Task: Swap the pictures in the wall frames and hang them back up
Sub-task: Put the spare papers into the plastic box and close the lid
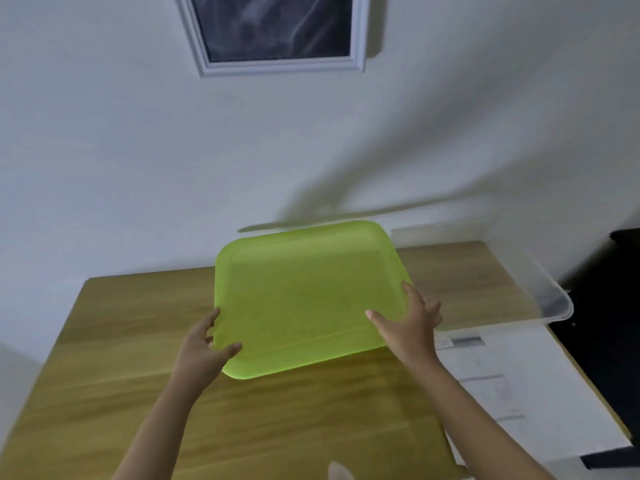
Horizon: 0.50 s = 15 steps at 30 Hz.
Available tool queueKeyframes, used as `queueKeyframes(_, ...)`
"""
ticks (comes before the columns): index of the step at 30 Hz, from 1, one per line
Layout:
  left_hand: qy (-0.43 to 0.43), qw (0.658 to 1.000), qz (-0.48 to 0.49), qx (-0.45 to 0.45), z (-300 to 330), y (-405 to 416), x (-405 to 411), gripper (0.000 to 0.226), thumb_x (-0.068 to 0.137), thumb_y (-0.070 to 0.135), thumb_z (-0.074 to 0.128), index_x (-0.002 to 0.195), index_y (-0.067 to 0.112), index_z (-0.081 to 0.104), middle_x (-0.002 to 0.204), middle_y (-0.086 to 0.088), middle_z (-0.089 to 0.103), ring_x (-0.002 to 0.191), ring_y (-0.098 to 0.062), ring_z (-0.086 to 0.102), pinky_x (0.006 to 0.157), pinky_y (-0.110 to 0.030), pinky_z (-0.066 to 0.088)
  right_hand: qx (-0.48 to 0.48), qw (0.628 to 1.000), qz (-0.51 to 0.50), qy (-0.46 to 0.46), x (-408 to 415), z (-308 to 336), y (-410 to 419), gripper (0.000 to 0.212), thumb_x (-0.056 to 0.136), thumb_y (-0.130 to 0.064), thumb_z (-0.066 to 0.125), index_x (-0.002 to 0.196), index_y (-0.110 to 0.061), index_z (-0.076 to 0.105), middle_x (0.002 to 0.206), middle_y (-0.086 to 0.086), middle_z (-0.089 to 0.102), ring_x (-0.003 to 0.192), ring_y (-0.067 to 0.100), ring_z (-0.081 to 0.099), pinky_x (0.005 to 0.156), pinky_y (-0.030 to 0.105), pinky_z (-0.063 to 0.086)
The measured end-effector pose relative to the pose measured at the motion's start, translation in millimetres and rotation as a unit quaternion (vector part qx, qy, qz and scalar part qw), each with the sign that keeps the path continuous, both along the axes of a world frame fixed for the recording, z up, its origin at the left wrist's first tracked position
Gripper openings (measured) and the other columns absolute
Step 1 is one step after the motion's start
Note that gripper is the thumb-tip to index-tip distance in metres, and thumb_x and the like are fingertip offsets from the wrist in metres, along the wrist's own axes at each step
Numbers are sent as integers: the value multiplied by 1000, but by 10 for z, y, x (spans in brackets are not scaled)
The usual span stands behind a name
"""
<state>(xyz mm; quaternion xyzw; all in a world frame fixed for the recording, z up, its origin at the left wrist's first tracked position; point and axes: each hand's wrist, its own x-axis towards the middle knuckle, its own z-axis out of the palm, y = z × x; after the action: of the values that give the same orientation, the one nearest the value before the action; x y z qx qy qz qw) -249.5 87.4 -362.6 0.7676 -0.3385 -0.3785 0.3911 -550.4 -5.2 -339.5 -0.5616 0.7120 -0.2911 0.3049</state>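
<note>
Both hands grip a translucent lime-green plastic tray [304, 296] with rounded corners, held above a wooden desk [114, 358] and tilted so that its far edge rises toward the wall. The left hand [201, 348] clasps the tray's near left corner, thumb lying across the top face and fingers curled under the rim. The right hand [412, 327] grips the near right edge, its fingers spread on the top face; what its thumb does is hidden behind the hand. Both forearms reach in from the bottom of the view.

The task's thing, a white-framed picture with a dark, blurry image [273, 29], hangs on the pale wall [104, 150] high above the desk, cut off by the top edge of the view. It lies well apart from both hands, above and slightly to the left of the tray, and neither hand touches it. Only this one frame shows.

On the right part of the desk, just beyond the right hand, sits a clear plastic storage bin [540, 285], its near corner overhanging white printed sheets of paper [512, 386] that lie flat along the desk's right side. Something dark [609, 306] stands beside the desk on the far right; what it is cannot be made out. The tray casts a long shadow on the wall behind it.
</note>
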Motion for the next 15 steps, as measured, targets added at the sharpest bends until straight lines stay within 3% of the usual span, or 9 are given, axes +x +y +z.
queueKeyframes(7,-15,997,22,78,-329,338,1049,82,68,-2,77,139,15,41,133,-19,50,113,-36,53,96,-50,46,58,998,18,17,1114,-449,360,87,72,-38,78,143,-15,33,138,18,25,131,37,19,103,43,36)
queueKeyframes(11,-44,993,30,107,-438,375,1386,77,70,-2,75,138,13,43,134,-21,50,118,-36,51,99,-46,44,82,996,28,24,1533,-647,452,86,73,-40,76,143,-13,32,138,20,24,130,38,21,103,43,36)
queueKeyframes(15,-74,991,32,109,-458,370,1526,72,75,-2,69,139,14,42,134,-19,50,117,-34,51,84,-35,43,93,994,39,38,1781,-795,485,89,74,-44,74,145,-16,28,140,19,22,130,38,20,106,45,35)
